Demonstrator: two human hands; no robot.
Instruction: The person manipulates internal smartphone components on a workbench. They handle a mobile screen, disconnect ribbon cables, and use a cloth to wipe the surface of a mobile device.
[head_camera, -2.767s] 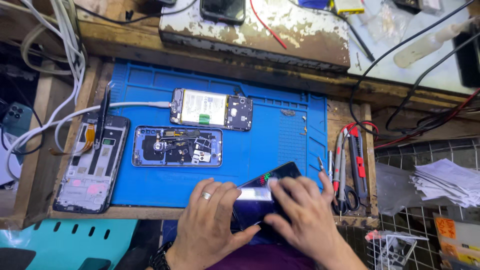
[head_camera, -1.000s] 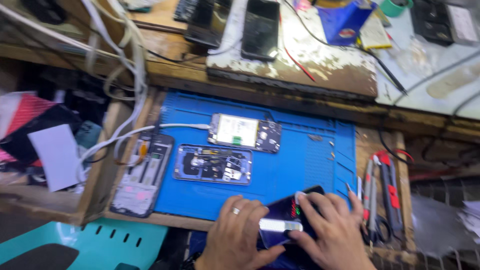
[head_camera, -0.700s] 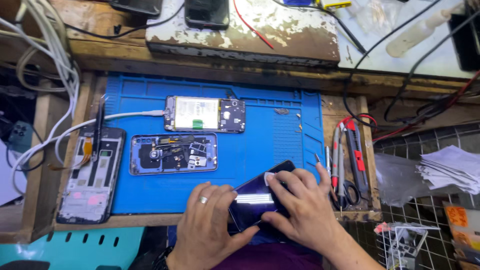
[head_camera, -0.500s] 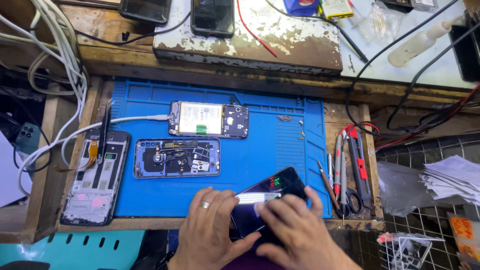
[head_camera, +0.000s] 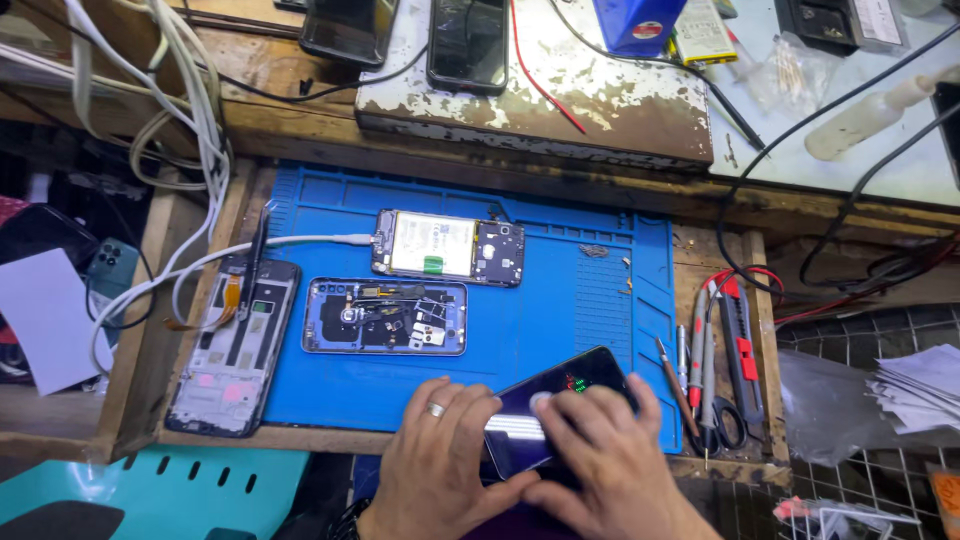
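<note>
A dark smartphone (head_camera: 572, 380) lies tilted at the front edge of the blue work mat (head_camera: 560, 290), its glossy screen lit in places. My left hand (head_camera: 440, 465), with a ring on one finger, grips the phone's lower left end. My right hand (head_camera: 610, 460) lies over the phone's lower half, fingers pressed on the screen. On the mat farther back sit an opened phone with its battery showing (head_camera: 447, 246), plugged to a white cable, and a blue phone frame with bare parts (head_camera: 386, 316).
A stripped phone chassis (head_camera: 233, 345) rests on the wooden ledge at left. Screwdrivers, tweezers and scissors (head_camera: 718, 360) lie right of the mat. Two dark phones (head_camera: 468, 42) sit on a worn white board at the back. Cables hang at left; papers at right.
The view has swung and steadied. The phone under my hands has shifted slightly on the mat's front edge, and my right hand has slid lower over its screen. Both hands stay on it.
</note>
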